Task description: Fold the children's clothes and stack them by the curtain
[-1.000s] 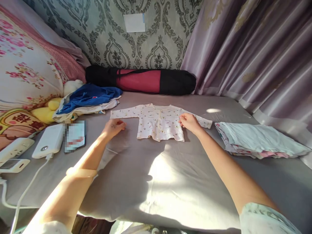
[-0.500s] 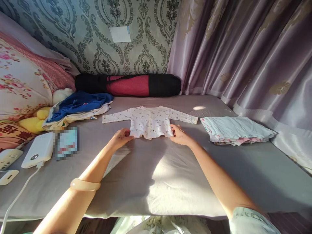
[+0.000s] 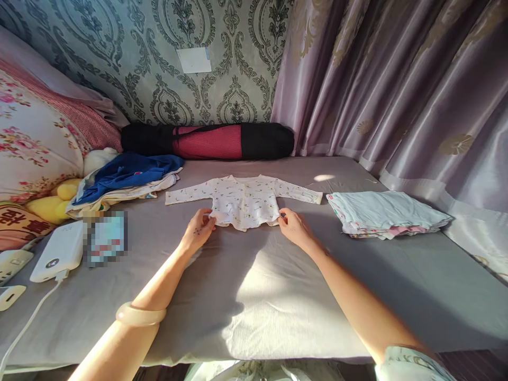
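A small white baby shirt (image 3: 244, 201) with a fine dark print lies spread on the grey bed sheet (image 3: 190, 312), both long sleeves stretched out sideways. Its wavy bottom hem faces me. My left hand (image 3: 199, 228) pinches the hem's left corner between thumb and fingers. At the opposite corner, my right hand (image 3: 294, 226) grips the hem the same way. The collar end lies flat on the sheet, while the hem looks slightly lifted.
Folded pale clothes (image 3: 389, 211) are stacked at the right. To the left lie a blue garment pile (image 3: 130, 174), a white power bank (image 3: 59, 251) with a cable, and a blurred-out packet (image 3: 106, 238). A black and red rolled bag (image 3: 208, 141) lies along the wall, beside purple curtains (image 3: 381, 79).
The hem now shows more waves and sits a little raised between my hands. My fingers have shifted slightly at the corners. The camera view has tilted a little.
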The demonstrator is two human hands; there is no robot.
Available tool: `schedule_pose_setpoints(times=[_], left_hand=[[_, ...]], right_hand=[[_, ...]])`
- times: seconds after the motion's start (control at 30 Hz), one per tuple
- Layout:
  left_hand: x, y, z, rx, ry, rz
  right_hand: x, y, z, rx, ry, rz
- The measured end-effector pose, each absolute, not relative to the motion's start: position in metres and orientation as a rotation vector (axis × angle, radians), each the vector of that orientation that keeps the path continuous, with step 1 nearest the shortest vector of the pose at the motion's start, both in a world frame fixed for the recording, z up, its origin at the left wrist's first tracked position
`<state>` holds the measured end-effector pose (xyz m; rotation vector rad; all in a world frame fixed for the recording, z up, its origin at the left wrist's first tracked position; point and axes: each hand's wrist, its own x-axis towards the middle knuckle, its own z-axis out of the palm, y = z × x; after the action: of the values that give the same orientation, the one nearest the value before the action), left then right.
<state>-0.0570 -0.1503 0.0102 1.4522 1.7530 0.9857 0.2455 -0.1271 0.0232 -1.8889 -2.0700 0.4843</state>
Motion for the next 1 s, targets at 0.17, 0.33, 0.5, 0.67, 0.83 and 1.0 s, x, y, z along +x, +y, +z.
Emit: schedule_pose_setpoints(times=[0.17, 0.33, 0.5, 0.67, 0.83, 1.0], left_hand=[[-0.058, -0.148, 0.008, 1.498, 1.8, 1.03], [-0.057, -0.144, 0.009, 1.532, 1.869, 0.981], [-0.053, -0.142, 0.009, 1.564, 1.896, 0.953], [-0.064, -0.145, 0.013, 1.701, 1.942, 0.891], [-0.091, -0.151, 0.017, 1.97, 1.927, 0.671], [-0.099, -0.153, 0.014, 2.147, 1.886, 0.476]], right_hand=[[0.232, -0.13, 0.026, -2.039, -2.017, 0.392], [0.222, -0.13, 0.026, -2.133, -2.083, 0.305], [0.222, -0.129, 0.029, -2.186, -2.106, 0.324], [0.235, -0.125, 0.033, -2.106, -2.163, 0.36], [0.249, -0.128, 0.042, -1.957, -2.386, 0.143], [0.252, -0.132, 0.043, -1.925, -2.479, 0.12]])
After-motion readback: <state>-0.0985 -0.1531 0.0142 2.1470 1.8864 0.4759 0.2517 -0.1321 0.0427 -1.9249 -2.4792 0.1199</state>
